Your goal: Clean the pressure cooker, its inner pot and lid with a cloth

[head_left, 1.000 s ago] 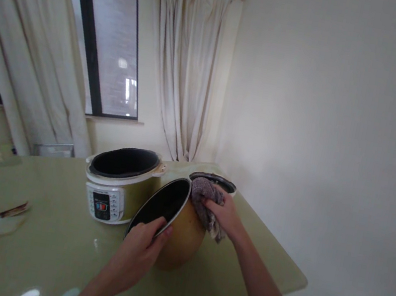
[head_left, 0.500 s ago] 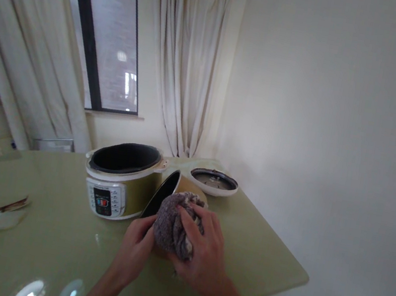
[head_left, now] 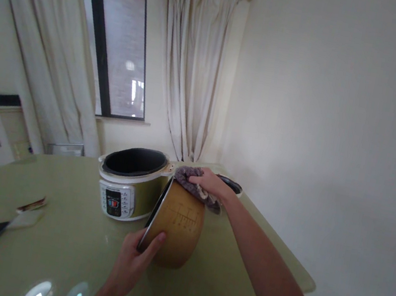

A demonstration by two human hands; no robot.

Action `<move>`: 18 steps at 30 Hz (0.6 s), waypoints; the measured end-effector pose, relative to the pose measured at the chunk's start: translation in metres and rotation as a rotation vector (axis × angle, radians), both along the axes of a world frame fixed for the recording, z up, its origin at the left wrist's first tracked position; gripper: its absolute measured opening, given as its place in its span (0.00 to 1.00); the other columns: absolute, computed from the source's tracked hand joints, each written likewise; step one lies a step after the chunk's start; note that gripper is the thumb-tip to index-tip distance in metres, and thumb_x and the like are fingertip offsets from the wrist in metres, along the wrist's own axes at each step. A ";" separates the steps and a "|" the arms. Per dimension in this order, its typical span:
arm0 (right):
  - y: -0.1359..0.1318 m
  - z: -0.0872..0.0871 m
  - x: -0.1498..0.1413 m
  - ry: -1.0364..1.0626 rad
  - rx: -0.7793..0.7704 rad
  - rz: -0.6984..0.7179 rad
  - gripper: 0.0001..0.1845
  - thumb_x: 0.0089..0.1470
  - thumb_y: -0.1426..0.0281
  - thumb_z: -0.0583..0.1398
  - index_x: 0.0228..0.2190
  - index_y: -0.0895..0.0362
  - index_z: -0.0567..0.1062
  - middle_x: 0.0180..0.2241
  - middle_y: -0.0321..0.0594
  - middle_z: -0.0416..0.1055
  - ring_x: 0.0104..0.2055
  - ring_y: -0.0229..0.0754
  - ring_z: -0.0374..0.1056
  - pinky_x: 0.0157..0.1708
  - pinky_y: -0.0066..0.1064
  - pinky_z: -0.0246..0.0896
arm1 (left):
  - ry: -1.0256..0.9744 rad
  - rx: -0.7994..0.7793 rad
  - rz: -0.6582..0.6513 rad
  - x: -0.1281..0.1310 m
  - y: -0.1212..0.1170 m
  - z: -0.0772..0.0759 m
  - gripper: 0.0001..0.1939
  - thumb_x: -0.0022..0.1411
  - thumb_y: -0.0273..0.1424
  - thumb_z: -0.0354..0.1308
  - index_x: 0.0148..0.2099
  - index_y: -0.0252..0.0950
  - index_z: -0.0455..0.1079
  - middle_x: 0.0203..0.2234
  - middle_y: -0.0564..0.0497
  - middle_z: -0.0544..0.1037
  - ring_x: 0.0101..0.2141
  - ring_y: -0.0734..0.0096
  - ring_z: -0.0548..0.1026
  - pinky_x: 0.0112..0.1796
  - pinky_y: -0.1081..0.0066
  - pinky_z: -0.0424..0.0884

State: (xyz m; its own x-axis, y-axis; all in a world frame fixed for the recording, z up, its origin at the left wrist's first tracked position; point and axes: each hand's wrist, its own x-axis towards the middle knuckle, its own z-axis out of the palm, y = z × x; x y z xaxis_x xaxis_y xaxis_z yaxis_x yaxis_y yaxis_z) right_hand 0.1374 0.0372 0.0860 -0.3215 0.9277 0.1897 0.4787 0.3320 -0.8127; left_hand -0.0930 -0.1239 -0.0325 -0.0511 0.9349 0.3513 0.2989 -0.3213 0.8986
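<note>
1 tilted pot [head_left: 178, 228], with the cooker [head_left: 137, 189] at its 10 o'clock, has the left hand [head_left: 130, 263] gripping its 8 o'clock edge and the right hand [head_left: 211, 181] holding a cloth [head_left: 196, 189] against its 12 o'clock side, apparently wiping; further strokes would need that edge steady.

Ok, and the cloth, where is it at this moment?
In the head view, the cloth is under the right hand, against the upper side of the tilted pot, right of the cooker.
</note>
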 end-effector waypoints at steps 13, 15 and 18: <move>-0.010 -0.002 -0.023 -0.153 0.348 -0.109 0.26 0.47 0.65 0.69 0.50 0.54 0.82 0.44 0.38 0.81 0.46 0.47 0.74 0.48 0.32 0.63 | -0.014 0.011 0.089 -0.002 0.002 -0.004 0.32 0.59 0.60 0.60 0.21 0.36 0.65 0.17 0.54 0.61 0.22 0.73 0.60 0.23 0.73 0.57; -0.025 0.004 -0.026 -0.183 0.481 -0.072 0.29 0.48 0.64 0.70 0.53 0.54 0.81 0.46 0.40 0.82 0.47 0.48 0.75 0.50 0.34 0.64 | -0.040 -0.005 0.098 0.003 0.002 0.003 0.32 0.59 0.60 0.61 0.22 0.35 0.68 0.18 0.53 0.66 0.23 0.71 0.63 0.23 0.73 0.60; -0.049 0.012 -0.030 -0.257 0.617 0.021 0.31 0.48 0.62 0.70 0.55 0.53 0.79 0.46 0.41 0.81 0.47 0.49 0.75 0.50 0.35 0.64 | -0.094 -0.024 0.091 0.014 0.007 0.014 0.32 0.60 0.60 0.61 0.26 0.34 0.72 0.22 0.49 0.73 0.26 0.67 0.68 0.25 0.73 0.65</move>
